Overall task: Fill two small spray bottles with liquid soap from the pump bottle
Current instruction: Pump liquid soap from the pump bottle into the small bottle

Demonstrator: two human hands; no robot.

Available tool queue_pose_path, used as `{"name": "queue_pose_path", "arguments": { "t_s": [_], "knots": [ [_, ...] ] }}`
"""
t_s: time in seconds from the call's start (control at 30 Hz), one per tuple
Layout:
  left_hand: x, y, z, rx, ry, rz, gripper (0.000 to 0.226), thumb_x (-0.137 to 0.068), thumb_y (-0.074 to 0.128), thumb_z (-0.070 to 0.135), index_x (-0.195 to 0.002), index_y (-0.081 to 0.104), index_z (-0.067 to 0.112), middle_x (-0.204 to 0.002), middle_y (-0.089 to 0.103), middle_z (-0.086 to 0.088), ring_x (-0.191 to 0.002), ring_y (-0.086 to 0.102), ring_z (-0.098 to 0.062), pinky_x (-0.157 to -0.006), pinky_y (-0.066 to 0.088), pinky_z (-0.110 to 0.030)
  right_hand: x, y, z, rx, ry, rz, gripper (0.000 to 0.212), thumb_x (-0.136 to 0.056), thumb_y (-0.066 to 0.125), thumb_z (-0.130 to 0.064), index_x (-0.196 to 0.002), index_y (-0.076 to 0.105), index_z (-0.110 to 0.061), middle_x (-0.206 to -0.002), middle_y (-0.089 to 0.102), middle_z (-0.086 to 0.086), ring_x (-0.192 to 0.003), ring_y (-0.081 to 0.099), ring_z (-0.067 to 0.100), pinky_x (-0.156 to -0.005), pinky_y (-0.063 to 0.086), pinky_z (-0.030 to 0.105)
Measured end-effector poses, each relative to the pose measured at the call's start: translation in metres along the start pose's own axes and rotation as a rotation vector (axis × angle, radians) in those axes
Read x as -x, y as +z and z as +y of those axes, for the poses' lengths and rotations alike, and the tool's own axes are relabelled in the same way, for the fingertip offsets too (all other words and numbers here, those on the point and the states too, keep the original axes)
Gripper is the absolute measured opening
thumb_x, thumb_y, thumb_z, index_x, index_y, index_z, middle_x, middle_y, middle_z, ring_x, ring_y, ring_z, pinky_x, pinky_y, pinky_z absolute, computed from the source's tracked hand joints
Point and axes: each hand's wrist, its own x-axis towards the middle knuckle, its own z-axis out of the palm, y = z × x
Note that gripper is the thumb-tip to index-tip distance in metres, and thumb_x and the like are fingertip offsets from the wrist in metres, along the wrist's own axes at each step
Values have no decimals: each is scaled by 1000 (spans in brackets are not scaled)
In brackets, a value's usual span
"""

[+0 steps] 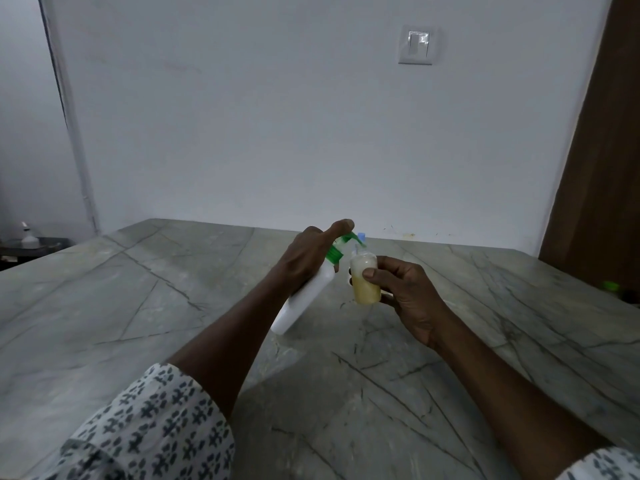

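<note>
Nearest the camera: patterned left sleeve (149,427) pushed up the forearm, and a corner of the right sleeve (602,462). Both forearms reach forward over the grey stone table (138,306) and converge at its middle.

Step in hand (judged): pumping soap into one small bottle. It looks close to full, with yellowish liquid up to the shoulder.

Left hand (304,258): fingers curled round the neck and upper body of the white pump bottle (304,299), index finger stretched over the green pump head (341,242). The bottle is tilted to the right, its base low at the table; whether it touches the table is unclear.

Right hand (405,289): thumb in front and fingers behind, clamped on the small spray bottle (364,280). It is held upright above the table with its mouth just under the spout.

A blue tip (362,236) shows just behind the spout. It is possibly a sprayer top or the second bottle; the view is too poor to say.

Next move (judged): stop pressing before overflow, lift the spout clear without dripping, then cap this bottle. The status of the second bottle is unknown.

Farther back: a small green object (611,285) at the right table edge, and a wall switch (419,45) on the pale wall.
</note>
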Motion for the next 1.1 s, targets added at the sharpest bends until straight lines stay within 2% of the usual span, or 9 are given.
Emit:
{"name": "queue_pose_path", "arguments": {
  "t_s": [0.13, 0.23, 0.3, 0.43, 0.57, 0.67, 0.93, 1.03, 1.1],
  "knots": [
    [1, -4, 1, 122, 21, 41, 77, -71, 49, 73, -83, 71, -1, -68, 67, -17, -57, 60, -22, -65, 49, -32, 0, 2, 0, -17, -8, -16, 32, -87, 65, -13, -118, 66, -5, -112, 71, 15, -107, 66, 33, -86, 57, 39],
    [1, -10, -2, 274, 23, 72, 55, -80, 49, 63, -87, 64, 10, -68, 63, -17, -58, 57, -23, -61, 47, -33, 0, 3, 1, -6, -14, -20, 31, -87, 65, -13, -117, 67, -5, -111, 71, 15, -106, 66, 34, -86, 56, 39],
    [0, -17, -6, 374, 14, 90, 49, -83, 48, 58, -87, 58, 10, -66, 61, -17, -53, 55, -21, -56, 45, -29, 1, 3, 1, -10, -12, -12, 30, -87, 65, -12, -116, 67, -5, -110, 71, 16, -106, 66, 35, -85, 56, 38],
    [-4, -34, -15, 510, -21, 71, 55, -80, 45, 59, -68, 51, 6, -60, 55, -16, -46, 47, -23, -44, 38, -23, 2, 2, 0, -31, -14, 1, 28, -88, 64, -10, -115, 68, -4, -109, 71, 18, -98, 68, 28, -75, 58, 29],
    [-8, -46, -21, 615, 19, -25, 57, -84, 38, 56, -64, 50, 4, -58, 49, -16, -51, 42, -25, -49, 35, -27, 1, 2, 2, -24, -6, 6, 28, -88, 65, -11, -115, 68, -6, -108, 72, 16, -99, 68, 28, -78, 57, 32],
    [-9, -47, -22, 568, 2, -92, 63, -86, 35, 58, -65, 53, 2, -64, 50, -18, -55, 45, -26, -54, 36, -31, 0, 2, 5, -16, -1, 0, 29, -88, 65, -12, -116, 67, -5, -108, 72, 17, -102, 67, 32, -82, 56, 36],
    [-7, -40, -25, 656, -47, -55, 64, -93, 34, 57, -75, 59, 1, -73, 64, -19, -56, 52, -25, -60, 42, -33, -1, 3, 7, -15, 10, 20, 30, -87, 65, -12, -116, 67, -5, -108, 71, 18, -101, 68, 32, -82, 57, 37],
    [-7, -37, -27, 649, -42, -56, 73, -92, 34, 62, -72, 64, -1, -72, 64, -18, -57, 51, -26, -62, 41, -34, -2, 3, 7, -16, 7, 25, 30, -87, 66, -12, -116, 67, -5, -107, 72, 18, -98, 68, 30, -81, 57, 37],
    [-7, -39, -29, 648, -29, -88, 83, -90, 33, 70, -82, 69, -4, -75, 61, -16, -63, 51, -26, -65, 40, -35, -2, 3, 8, -13, 11, 33, 31, -86, 67, -13, -116, 68, -5, -106, 72, 16, -99, 68, 31, -82, 57, 39]
  ]
}}
